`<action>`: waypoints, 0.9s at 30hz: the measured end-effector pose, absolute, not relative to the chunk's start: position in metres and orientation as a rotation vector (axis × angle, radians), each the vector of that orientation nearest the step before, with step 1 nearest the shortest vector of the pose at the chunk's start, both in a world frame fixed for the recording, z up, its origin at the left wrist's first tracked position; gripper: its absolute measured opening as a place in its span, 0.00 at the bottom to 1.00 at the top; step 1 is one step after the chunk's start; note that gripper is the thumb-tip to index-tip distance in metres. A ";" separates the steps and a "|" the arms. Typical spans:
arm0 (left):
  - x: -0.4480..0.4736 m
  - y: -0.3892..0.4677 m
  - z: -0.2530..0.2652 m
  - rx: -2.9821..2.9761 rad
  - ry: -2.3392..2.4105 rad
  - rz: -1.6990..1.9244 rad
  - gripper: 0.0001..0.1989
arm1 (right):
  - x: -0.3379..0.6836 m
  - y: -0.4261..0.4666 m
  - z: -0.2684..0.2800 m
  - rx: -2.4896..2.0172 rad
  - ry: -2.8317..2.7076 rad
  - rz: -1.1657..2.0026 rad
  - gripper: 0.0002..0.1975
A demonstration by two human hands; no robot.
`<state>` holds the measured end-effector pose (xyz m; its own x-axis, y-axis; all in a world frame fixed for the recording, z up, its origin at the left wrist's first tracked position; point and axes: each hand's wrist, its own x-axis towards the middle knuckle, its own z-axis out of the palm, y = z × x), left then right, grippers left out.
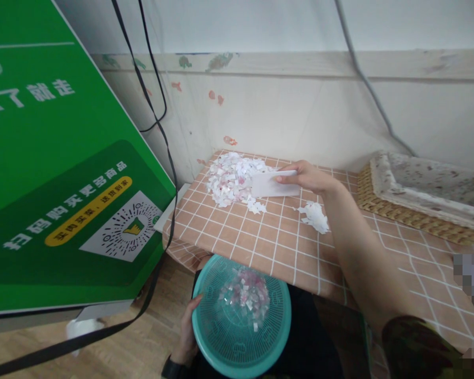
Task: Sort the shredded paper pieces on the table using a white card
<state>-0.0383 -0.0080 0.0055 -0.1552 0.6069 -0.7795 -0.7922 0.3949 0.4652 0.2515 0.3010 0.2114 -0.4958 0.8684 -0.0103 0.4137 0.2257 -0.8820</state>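
In my right hand (306,178) is a flat white card (270,185), pinched between thumb and fingers above the checked tablecloth (221,229). The card's left end meets a spread heap of small white and pinkish paper scraps (231,179). A smaller clump of white scraps (315,217) lies below my right wrist. Down at the table's front edge, my left hand (188,327) grips the left side of a turquoise plastic colander (286,321). Inside it is a pile of shiny clear and pink bits (248,292).
A woven basket (403,213) with a speckled cloth liner stands at the table's right, against the wall. On the left a large green sign panel (63,158) rises beside the table. A black strap (169,152) hangs in front of it. Wooden floor (158,321) shows below.
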 end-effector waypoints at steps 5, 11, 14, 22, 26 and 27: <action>-0.038 -0.009 0.003 -0.185 1.174 1.243 0.10 | 0.250 0.299 0.212 -1.130 -2.068 1.317 0.17; -0.039 -0.009 0.003 -0.141 1.139 1.259 0.10 | 0.250 0.298 0.214 -1.154 -2.079 1.363 0.16; -0.039 -0.009 0.002 -0.143 1.143 1.248 0.10 | 0.252 0.299 0.213 -1.185 -2.107 1.363 0.17; -0.040 -0.010 -0.001 -0.150 1.144 1.264 0.10 | 0.253 0.301 0.212 -1.175 -2.095 1.353 0.19; -0.039 -0.009 0.002 -0.143 1.161 1.273 0.09 | 0.252 0.300 0.212 -1.167 -2.043 1.322 0.20; -0.038 -0.009 0.003 -0.144 1.167 1.274 0.09 | 0.252 0.300 0.212 -1.165 -2.027 1.300 0.19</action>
